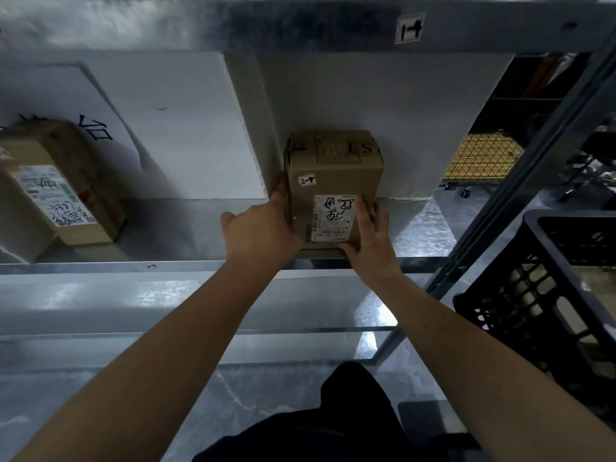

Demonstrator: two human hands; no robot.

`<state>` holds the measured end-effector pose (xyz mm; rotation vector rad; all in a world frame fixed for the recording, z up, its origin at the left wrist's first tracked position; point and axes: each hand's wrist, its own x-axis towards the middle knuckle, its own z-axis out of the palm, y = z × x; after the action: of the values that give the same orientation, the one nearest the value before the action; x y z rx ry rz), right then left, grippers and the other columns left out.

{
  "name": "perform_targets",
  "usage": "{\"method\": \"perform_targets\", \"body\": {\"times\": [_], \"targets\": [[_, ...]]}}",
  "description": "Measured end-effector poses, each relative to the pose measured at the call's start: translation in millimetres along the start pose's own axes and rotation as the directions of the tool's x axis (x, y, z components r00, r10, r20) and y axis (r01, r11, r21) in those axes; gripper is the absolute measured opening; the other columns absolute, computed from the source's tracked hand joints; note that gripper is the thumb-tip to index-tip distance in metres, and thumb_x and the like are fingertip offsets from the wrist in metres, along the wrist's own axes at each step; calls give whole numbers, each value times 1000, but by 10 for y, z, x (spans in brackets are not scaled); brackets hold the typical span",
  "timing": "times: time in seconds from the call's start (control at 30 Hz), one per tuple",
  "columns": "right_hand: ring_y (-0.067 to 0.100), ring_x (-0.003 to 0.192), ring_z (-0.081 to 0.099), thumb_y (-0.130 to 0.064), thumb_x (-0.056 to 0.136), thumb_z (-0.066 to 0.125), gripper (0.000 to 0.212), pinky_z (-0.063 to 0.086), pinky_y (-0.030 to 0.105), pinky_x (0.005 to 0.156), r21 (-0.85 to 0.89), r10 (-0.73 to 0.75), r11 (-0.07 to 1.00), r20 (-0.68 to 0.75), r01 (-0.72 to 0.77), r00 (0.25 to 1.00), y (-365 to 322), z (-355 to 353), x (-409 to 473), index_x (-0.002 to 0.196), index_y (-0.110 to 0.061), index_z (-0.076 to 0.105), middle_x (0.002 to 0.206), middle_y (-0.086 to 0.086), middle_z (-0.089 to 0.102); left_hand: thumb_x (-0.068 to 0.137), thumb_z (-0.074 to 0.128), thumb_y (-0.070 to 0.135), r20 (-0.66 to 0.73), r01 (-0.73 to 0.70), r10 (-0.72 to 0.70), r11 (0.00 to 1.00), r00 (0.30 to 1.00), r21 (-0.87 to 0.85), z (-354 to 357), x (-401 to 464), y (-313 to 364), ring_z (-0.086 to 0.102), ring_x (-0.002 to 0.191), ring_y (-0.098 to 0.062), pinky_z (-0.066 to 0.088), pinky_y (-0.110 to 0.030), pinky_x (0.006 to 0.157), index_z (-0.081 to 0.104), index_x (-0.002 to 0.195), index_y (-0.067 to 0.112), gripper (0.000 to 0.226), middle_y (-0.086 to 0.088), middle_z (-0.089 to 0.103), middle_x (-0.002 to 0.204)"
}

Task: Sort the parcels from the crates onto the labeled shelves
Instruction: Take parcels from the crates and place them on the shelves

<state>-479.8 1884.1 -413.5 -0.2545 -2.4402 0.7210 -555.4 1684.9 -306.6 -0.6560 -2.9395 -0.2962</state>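
A brown cardboard parcel (333, 171) stands on the metal shelf (416, 228), its back against the white rear panel. It carries a small "2-4" sticker and a white shipping label with handwriting. My left hand (263, 228) grips its left side, the fingers hidden behind the box. Over at the near right corner my right hand (370, 235) holds the parcel, fingers laid over the label. A tag reading "1-4" (410, 27) is stuck on the shelf beam above.
Another labelled cardboard parcel (56, 185) lies at the left of the same shelf. A black plastic crate (540, 295) stands at the right, outside the diagonal shelf upright (533, 168). A lower shelf (166, 301) runs below. A white divider panel (186, 128) stands left of the held parcel.
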Motion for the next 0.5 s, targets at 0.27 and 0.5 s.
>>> {"method": "perform_targets", "body": {"times": [0.27, 0.5], "targets": [[40, 143, 42, -5, 87, 78, 123, 53, 52, 104, -41, 23, 999, 27, -22, 999, -52, -27, -2, 157, -55, -9, 166, 9, 6, 97, 48, 59, 47, 26, -25, 1000, 999, -9, -17, 9, 4, 56, 69, -22, 44, -60, 101, 11, 159, 38, 75, 7, 62, 77], [38, 145, 43, -18, 92, 72, 115, 60, 44, 92, -152, 175, 977, 163, -151, 971, -413, -358, -320, 159, -50, -16, 173, 3, -8, 102, 51, 51, 164, 25, -22, 1000, 986, -15, -248, -262, 2, 61, 70, -20, 44, -60, 107, -1, 161, 39, 80, 10, 55, 69]]}}
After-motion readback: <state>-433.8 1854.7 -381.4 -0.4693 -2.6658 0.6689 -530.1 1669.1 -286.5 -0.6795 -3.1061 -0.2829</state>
